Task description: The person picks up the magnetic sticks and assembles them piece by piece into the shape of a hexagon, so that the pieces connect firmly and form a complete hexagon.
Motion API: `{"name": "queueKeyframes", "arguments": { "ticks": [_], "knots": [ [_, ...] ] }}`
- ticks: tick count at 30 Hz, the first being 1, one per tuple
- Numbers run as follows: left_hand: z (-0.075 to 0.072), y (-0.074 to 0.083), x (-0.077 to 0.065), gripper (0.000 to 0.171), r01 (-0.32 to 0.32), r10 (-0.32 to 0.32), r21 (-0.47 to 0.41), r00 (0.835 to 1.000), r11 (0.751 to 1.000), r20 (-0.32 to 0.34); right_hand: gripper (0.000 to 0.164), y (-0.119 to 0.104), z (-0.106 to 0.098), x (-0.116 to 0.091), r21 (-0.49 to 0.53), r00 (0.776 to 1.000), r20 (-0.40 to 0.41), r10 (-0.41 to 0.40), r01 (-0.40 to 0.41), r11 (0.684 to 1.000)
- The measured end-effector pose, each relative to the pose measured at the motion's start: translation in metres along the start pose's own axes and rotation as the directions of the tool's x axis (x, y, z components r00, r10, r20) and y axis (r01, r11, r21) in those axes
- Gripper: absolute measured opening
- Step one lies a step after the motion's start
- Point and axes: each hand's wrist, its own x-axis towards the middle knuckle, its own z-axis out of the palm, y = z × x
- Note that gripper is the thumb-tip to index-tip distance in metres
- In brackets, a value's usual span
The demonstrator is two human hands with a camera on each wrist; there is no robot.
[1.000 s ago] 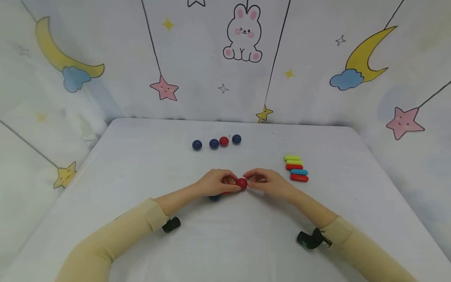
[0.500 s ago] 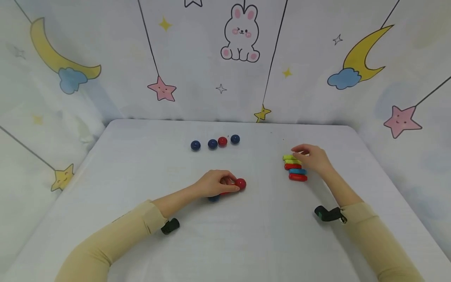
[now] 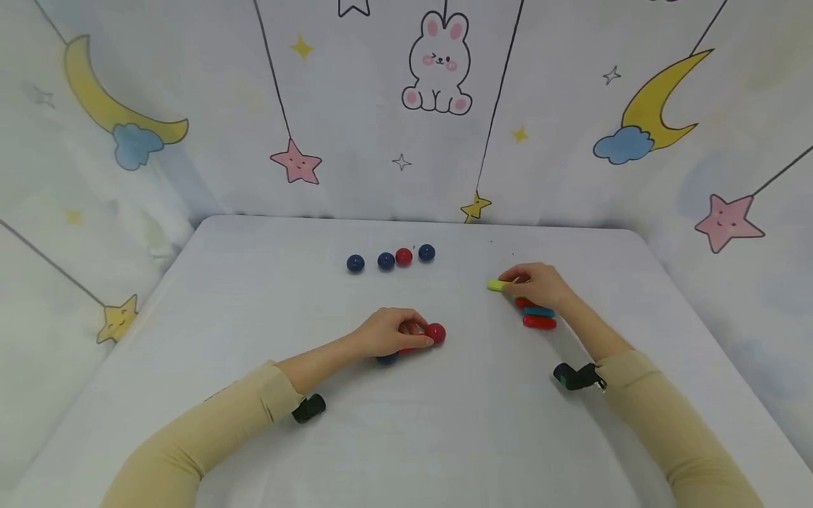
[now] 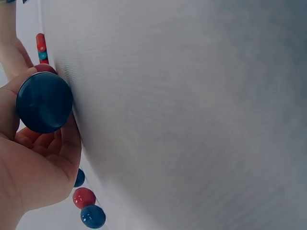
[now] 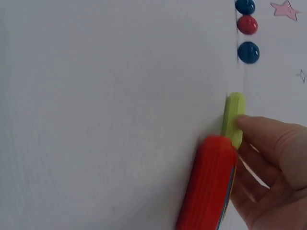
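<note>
My left hand (image 3: 389, 331) grips a red stick (image 3: 414, 343) lying between a red ball (image 3: 435, 333) and a dark blue ball (image 3: 387, 358). In the left wrist view that blue ball (image 4: 44, 102) fills the space before the palm, with the red ball (image 4: 45, 68) just showing behind it. Between thumb and fingers, my right hand (image 3: 540, 284) pinches a yellow-green stick (image 3: 498, 285), which the right wrist view shows as a ridged yellow-green stick (image 5: 233, 112). Below that hand lie a red stick (image 3: 539, 322) and a blue stick (image 3: 540, 312); the hand partly hides another red stick (image 3: 524, 303).
Toward the back of the white table (image 3: 267, 282) stands a row of balls: a blue ball (image 3: 356, 263), a second blue ball (image 3: 386, 261), a red ball (image 3: 404, 257) and another blue ball (image 3: 427, 252). A patterned cloth wall (image 3: 356, 85) rises behind.
My right hand has left the red ball, gone right to the stick pile, and now draws a yellow-green stick a little leftward. The left hand keeps its hold in place.
</note>
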Motion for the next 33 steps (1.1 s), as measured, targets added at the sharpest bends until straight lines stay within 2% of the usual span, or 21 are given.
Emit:
{"name": "queueKeyframes", "arguments": {
  "ticks": [4, 7, 11, 15, 24, 33],
  "knots": [
    [0.0, 0.0, -0.002, 0.033, -0.007, 0.007, -0.005, 1.0, 1.0, -0.005, 0.024, -0.02, 0.02, -0.002, 0.019, 0.985, 0.031, -0.169, 0.168, 0.986],
    [-0.001, -0.001, -0.003, 0.032, -0.013, 0.013, -0.007, 1.0, 1.0, -0.007, 0.024, -0.033, 0.036, -0.006, 0.06, 0.955, 0.085, -0.285, 0.281, 0.958],
    [-0.003, -0.001, -0.005, 0.032, -0.01, 0.009, -0.01, 1.0, 1.0, -0.016, 0.024, -0.047, 0.051, -0.01, 0.103, 0.91, 0.157, -0.384, 0.372, 0.922],
    [-0.004, -0.002, -0.008, 0.032, -0.003, 0.002, -0.017, 1.0, 1.0, -0.023, 0.025, -0.054, 0.059, -0.013, 0.131, 0.885, 0.187, -0.425, 0.407, 0.904],
    [-0.006, -0.006, -0.013, 0.031, -0.013, 0.013, 0.012, 0.999, 1.0, -0.031, 0.027, -0.065, 0.065, -0.016, 0.172, 0.871, 0.203, -0.448, 0.419, 0.892],
    [-0.003, -0.004, -0.008, 0.029, -0.063, 0.071, 0.091, 0.994, 0.994, -0.083, 0.026, -0.08, 0.073, -0.012, 0.226, 0.834, 0.232, -0.5, 0.454, 0.862]
  ]
}}
